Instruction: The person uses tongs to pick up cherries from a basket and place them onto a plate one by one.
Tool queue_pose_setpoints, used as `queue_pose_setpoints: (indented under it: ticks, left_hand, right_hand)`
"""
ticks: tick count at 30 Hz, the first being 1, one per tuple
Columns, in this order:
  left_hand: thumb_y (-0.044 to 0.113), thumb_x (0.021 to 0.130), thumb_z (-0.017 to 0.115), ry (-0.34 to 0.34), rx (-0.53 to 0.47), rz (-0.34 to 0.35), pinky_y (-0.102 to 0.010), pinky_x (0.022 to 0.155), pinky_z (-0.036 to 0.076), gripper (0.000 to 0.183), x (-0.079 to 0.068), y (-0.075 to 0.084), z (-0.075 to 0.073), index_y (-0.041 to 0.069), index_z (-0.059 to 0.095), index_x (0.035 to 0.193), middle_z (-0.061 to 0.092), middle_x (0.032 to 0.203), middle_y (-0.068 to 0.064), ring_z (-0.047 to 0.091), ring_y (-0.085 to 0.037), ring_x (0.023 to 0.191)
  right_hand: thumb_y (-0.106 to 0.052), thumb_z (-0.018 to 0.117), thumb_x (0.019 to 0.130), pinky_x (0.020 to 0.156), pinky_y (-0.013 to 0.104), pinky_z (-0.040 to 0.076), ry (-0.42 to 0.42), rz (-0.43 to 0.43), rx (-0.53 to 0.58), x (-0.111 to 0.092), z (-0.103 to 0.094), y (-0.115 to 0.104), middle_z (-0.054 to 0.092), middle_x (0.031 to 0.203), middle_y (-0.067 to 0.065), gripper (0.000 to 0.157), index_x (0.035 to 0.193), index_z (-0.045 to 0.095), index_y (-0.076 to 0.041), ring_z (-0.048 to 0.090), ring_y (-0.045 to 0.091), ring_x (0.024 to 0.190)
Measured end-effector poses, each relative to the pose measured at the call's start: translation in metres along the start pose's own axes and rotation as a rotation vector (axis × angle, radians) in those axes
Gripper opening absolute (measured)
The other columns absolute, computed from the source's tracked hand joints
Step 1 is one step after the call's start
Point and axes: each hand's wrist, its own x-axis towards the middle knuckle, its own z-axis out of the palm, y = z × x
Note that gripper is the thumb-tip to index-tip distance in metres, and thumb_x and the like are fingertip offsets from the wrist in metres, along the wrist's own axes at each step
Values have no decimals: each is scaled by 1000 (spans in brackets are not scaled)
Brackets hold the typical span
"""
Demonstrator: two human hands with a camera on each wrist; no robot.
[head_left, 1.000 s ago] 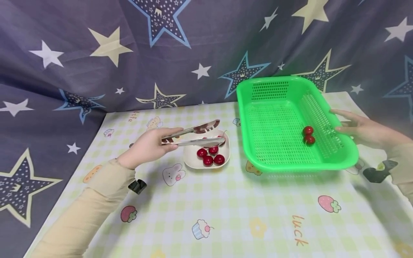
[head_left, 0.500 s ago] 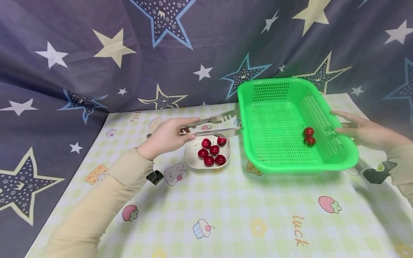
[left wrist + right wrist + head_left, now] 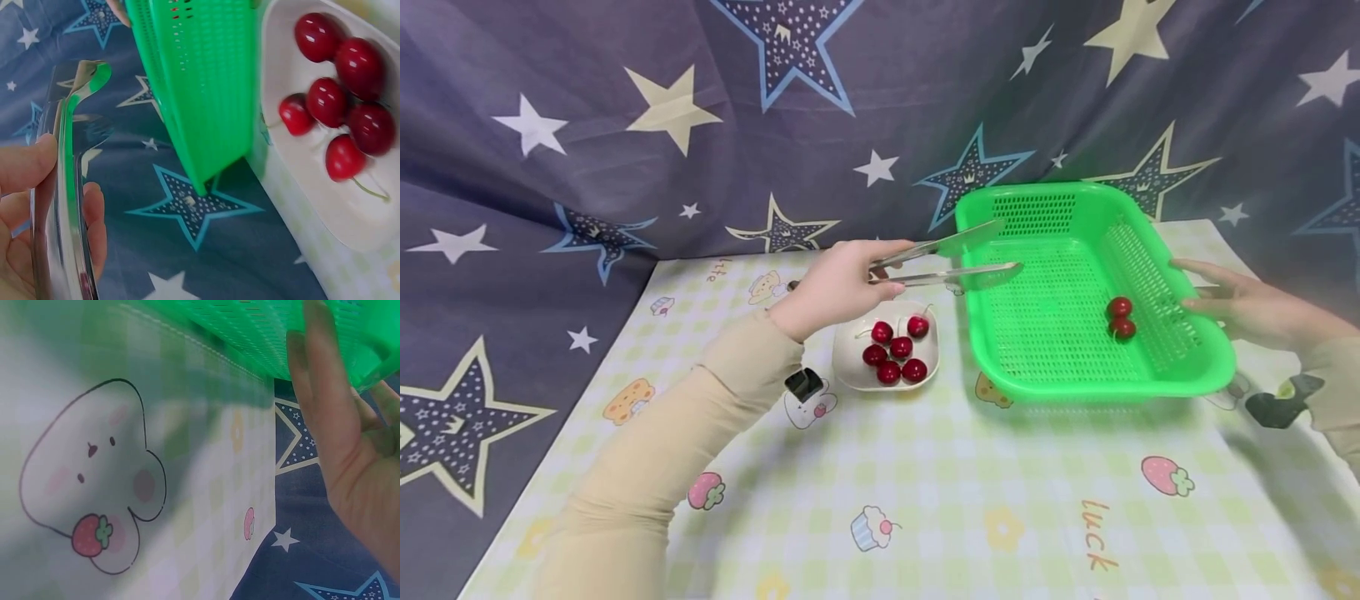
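Observation:
My left hand point(image 3: 850, 283) holds metal tongs point(image 3: 951, 277), whose two arms are spread apart over the left rim of a green plastic basket point(image 3: 1000, 383). No cherry shows between the tips. Below and nearer to me, a white dish point(image 3: 848, 377) holds several red cherries point(image 3: 901, 347), some with stems. Two more cherries point(image 3: 1122, 318) lie together on the basket floor, toward its right side. My right hand point(image 3: 1255, 308) touches the basket's right rim with fairly straight fingers; in the right wrist view its fingers point(image 3: 328, 375) lie along the green side.
A checked tablecloth point(image 3: 970, 475) with printed cupcakes, strawberries and animals covers the table. A dark cloth point(image 3: 895, 75) with stars hangs behind it, close to the basket's far edge. The dish stands just left of the basket.
My left hand has carried the tongs from over the dish rightward and away from me, to the basket's left rim. The right hand and the basket have stayed in place.

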Motion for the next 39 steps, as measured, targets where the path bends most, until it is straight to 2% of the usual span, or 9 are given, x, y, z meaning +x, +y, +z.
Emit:
queue_pose_setpoints:
  ticks: [5,10,14,18,22,28,34,38,39]
  left_hand:
    - [17,89,67,-22,-8,-8,-29,76,49,52,14,14,2,17,51,138,61,129,-4,65,-13,93]
    - [19,90,66,-48,-2,11,-27,76,48,52,30,31,2,17,50,139,58,133,-2,63,-10,92]
    - [20,90,66,-76,2,49,-24,76,48,51,42,42,5,16,50,138,58,133,0,62,-7,90]
    - [21,90,65,-109,37,85,-23,71,45,50,54,51,7,15,51,138,64,124,1,60,-7,76]
    - [22,90,64,-157,89,101,-25,68,42,50,68,59,8,16,51,138,64,121,1,54,-10,67]
    - [25,91,63,-255,185,81,-25,97,42,51,88,70,14,18,49,139,53,139,5,54,-9,116]
    - [27,92,63,-350,244,118,-25,107,35,53,105,82,25,17,47,141,50,141,5,44,-10,131]
    - [27,92,63,-383,294,140,-24,107,35,54,113,89,36,17,45,141,49,142,5,44,-11,130]
    - [27,92,63,-390,303,145,-24,106,36,54,115,90,40,17,45,141,49,142,4,45,-11,129]
  right_hand:
    - [-18,42,101,93,69,32,-1,1,-3,0,-1,2,-2,149,38,73,152,-11,-25,27,43,132]
    - [-16,41,101,92,71,29,-15,-4,14,1,-2,2,-8,149,38,73,151,-12,-26,11,60,130]
    - [-17,41,102,93,68,31,-16,-3,14,1,-1,2,-6,148,39,73,151,-13,-25,12,58,130]
    - [-17,42,101,94,66,34,-10,-6,2,0,-1,2,-2,149,38,73,151,-11,-24,34,34,131]
    - [-17,42,101,94,66,33,-10,-6,12,1,-2,2,-1,148,39,73,152,-10,-24,50,6,115]
    - [-16,43,101,93,66,34,-17,-11,31,1,-3,3,0,148,39,73,152,-9,-23,44,-18,94]
    - [-16,43,101,93,66,34,-9,-4,12,1,-5,4,0,149,38,73,152,-9,-24,50,-4,107]
    - [-17,42,101,92,67,34,-11,-2,14,1,-5,4,-2,149,38,73,152,-9,-26,38,39,130]
    - [-17,42,101,92,67,34,-12,-2,20,2,-6,4,-2,149,38,73,152,-9,-27,38,41,130]
